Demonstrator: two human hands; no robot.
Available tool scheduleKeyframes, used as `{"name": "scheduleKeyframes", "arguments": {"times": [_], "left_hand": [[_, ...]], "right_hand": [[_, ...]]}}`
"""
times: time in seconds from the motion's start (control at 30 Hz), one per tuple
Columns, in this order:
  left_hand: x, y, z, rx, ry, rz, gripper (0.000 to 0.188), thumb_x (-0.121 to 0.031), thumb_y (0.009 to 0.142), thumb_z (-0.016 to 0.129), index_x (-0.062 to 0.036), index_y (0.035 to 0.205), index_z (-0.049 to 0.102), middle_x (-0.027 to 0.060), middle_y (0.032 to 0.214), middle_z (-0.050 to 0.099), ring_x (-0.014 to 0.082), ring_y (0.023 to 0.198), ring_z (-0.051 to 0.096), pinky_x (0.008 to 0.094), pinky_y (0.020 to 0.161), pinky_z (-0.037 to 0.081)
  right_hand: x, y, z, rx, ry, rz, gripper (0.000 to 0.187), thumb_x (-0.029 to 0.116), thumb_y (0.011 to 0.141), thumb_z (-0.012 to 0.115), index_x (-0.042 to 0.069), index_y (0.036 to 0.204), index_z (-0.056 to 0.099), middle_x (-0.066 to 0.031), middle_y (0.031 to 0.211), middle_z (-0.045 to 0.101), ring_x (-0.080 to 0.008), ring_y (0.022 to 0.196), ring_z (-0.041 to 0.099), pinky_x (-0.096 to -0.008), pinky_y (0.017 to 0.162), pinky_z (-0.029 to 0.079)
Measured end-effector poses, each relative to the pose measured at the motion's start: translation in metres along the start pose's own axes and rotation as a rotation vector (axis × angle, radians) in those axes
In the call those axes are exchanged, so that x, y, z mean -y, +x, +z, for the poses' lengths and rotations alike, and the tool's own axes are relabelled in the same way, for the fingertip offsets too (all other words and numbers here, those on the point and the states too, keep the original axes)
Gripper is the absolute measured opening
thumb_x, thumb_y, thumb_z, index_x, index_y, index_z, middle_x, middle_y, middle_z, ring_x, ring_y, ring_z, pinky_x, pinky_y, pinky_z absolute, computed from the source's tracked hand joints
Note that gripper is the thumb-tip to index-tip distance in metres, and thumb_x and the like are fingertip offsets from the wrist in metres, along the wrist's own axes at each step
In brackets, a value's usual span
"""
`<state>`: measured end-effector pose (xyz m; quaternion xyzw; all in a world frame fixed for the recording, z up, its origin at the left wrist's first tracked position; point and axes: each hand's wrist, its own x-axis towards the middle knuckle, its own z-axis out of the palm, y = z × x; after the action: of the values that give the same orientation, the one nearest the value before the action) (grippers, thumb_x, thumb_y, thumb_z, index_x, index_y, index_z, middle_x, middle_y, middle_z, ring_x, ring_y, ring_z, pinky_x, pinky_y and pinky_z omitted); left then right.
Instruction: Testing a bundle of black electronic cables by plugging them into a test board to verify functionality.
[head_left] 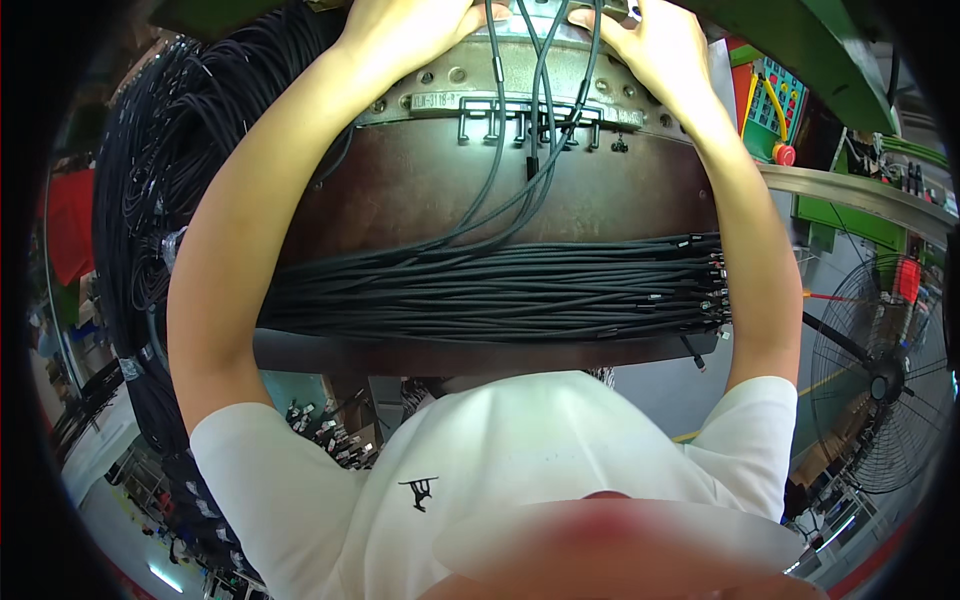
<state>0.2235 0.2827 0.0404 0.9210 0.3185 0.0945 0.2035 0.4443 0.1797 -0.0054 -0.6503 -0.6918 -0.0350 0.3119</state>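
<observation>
Both of my arms reach forward to a metal mould plate [460, 75] at the top edge. My left hand [440, 25] is at its left and my right hand [655, 45] at its right, thumbs pointing inward. Their other fingers are mostly cut off or hidden, so their grip does not show. Several black cables [497, 150] run between the hands and cross over the plate's near edge. A black branched plastic piece [480, 125] lies along that edge, behind the cables. Nearer to me, a wide row of black cables [480, 290] lies crosswise, connector ends to the right.
A brown work surface [630, 200] lies under the cables. Thick bunches of black cable [150, 160] hang at my left. On the right are a control panel [773, 105] with a red push button [784, 155], a metal rail [860, 192] and a large caged fan [885, 385].
</observation>
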Motion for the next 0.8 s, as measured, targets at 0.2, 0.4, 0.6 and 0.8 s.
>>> {"name": "scheduleKeyframes", "arguments": {"times": [0.2,0.4,0.6,0.8], "left_hand": [[-0.016,-0.023,-0.002,-0.253,0.259,-0.011,0.019,-0.014,0.089,0.059,0.0012,0.1,0.065,0.0224,0.092,0.066,0.0319,0.081,0.065,0.0405,0.074,0.053],[-0.044,-0.161,-0.033,0.163,-0.429,0.219,0.051,-0.022,0.091,0.061,-0.0014,0.137,0.049,0.0199,0.143,0.047,0.0359,0.133,0.045,0.0432,0.111,0.035],[-0.053,-0.345,0.059,0.601,-0.195,-0.407,0.028,-0.025,0.092,0.059,-0.005,0.11,0.067,0.0184,0.102,0.067,0.037,0.093,0.065,0.0453,0.084,0.049],[0.005,-0.378,0.132,0.204,0.171,-0.471,0.038,-0.034,0.089,0.058,-0.009,0.115,0.068,0.0174,0.117,0.065,0.0362,0.109,0.06,0.0457,0.094,0.046]], "right_hand": [[0.009,0.001,-0.006,0.164,-0.1,0.293,0.031,0.027,0.088,0.064,0.0,0.101,0.067,-0.0202,0.09,0.068,-0.0347,0.085,0.065,-0.0416,0.081,0.051],[0.041,-0.088,-0.1,0.003,0.158,0.081,0.026,0.013,0.092,0.064,0.002,0.115,0.065,-0.0117,0.121,0.067,-0.022,0.104,0.066,-0.0304,0.093,0.048],[-0.016,-0.335,-0.148,-0.34,-0.143,0.893,0.029,0.006,0.099,0.045,-0.003,0.125,0.051,-0.015,0.12,0.061,-0.0237,0.106,0.059,-0.036,0.099,0.045],[0.03,-0.464,-0.062,0.358,0.384,0.998,0.041,0.009,0.092,0.061,-0.002,0.13,0.053,-0.0163,0.126,0.059,-0.029,0.116,0.052,-0.0383,0.104,0.039]]}}
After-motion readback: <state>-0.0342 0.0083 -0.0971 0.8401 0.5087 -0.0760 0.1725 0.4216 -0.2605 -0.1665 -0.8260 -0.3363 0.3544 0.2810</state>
